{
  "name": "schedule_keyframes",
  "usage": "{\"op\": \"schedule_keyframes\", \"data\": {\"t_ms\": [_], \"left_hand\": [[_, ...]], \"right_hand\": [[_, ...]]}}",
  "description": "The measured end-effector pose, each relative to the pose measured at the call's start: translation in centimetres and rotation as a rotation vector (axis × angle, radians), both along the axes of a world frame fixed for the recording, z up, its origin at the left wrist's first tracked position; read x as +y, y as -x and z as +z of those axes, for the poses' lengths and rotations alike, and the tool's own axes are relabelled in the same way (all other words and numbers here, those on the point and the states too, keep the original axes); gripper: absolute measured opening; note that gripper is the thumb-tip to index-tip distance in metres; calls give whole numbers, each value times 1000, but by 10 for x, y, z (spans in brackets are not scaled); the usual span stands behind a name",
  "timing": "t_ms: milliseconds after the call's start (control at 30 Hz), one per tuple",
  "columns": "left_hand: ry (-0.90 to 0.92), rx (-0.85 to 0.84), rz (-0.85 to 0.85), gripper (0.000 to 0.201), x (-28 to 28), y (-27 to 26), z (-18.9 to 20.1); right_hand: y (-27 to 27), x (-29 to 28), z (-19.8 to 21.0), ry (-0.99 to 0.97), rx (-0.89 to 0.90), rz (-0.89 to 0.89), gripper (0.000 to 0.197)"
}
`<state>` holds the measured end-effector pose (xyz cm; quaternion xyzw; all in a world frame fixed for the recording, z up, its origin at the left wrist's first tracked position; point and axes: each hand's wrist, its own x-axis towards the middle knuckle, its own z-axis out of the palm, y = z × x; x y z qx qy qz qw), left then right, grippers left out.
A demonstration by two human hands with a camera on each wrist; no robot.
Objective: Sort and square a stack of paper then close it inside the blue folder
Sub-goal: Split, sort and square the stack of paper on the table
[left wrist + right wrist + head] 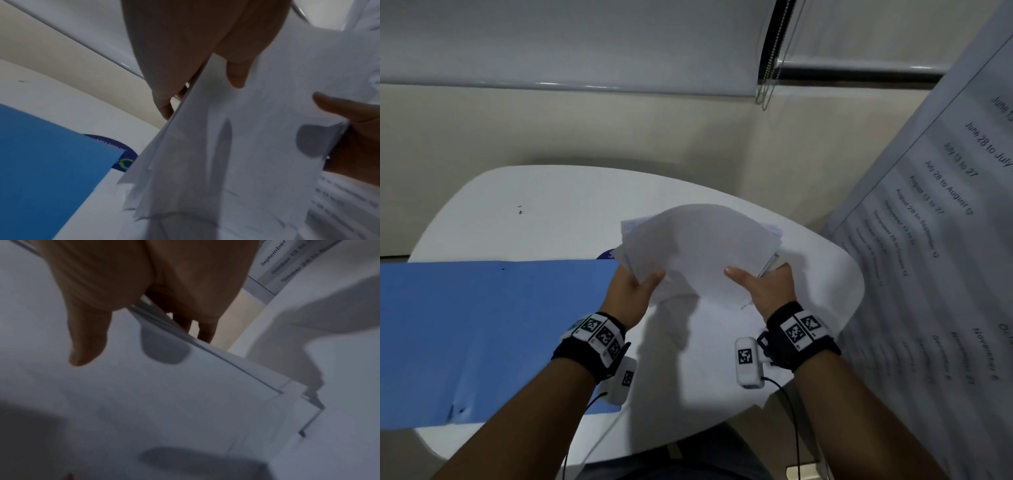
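A stack of white paper (698, 250) is lifted above the white table (544, 205), bowed upward in the middle, its sheets uneven at the edges. My left hand (635, 284) grips the stack's left edge, thumb on top and fingers underneath. My right hand (760, 284) grips the right edge the same way. The left wrist view shows the paper (236, 146) pinched by my left hand (205, 78), with the right thumb farther off. In the right wrist view my right hand (133, 324) holds the paper (164, 402). The blue folder (482, 329) lies open and flat on the table's left side.
A large printed sheet with date lines (941, 240) hangs close on the right. A round dark blue sticker (123, 154) shows on the table by the folder's corner. A wall and window blinds (585, 44) stand behind the table. Cables hang from my wrist cameras.
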<state>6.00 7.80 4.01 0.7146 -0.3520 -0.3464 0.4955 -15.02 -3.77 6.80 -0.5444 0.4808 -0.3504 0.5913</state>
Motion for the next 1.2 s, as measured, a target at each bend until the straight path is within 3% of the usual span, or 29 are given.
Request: {"op": "schedule_keyframes", "data": {"t_ms": [100, 233, 400, 567, 633, 800, 900, 1033, 1200], "left_hand": [[112, 191, 34, 57, 0, 0, 10], [309, 300, 112, 63, -9, 2, 40], [374, 194, 282, 41, -27, 5, 65], [390, 98, 348, 20, -33, 11, 60], [384, 106, 349, 23, -33, 11, 55], [336, 71, 320, 26, -34, 13, 47], [342, 88, 292, 35, -36, 12, 48], [304, 141, 231, 52, -39, 8, 47], [310, 207, 234, 41, -36, 4, 47]], "right_hand": [[-4, -1, 18, 85, -93, -24, 44], [-14, -5, 43, 212, -201, -133, 36], [-21, -7, 46, 238, -136, -242, 27], [-18, -6, 39, 286, -119, -247, 17], [-14, -7, 34, 280, -103, -235, 16], [-7, -5, 26, 258, -131, -186, 37], [-6, -10, 24, 211, -165, -214, 40], [-11, -16, 25, 183, -121, -124, 43], [-20, -20, 37, 187, -183, -103, 32]]}}
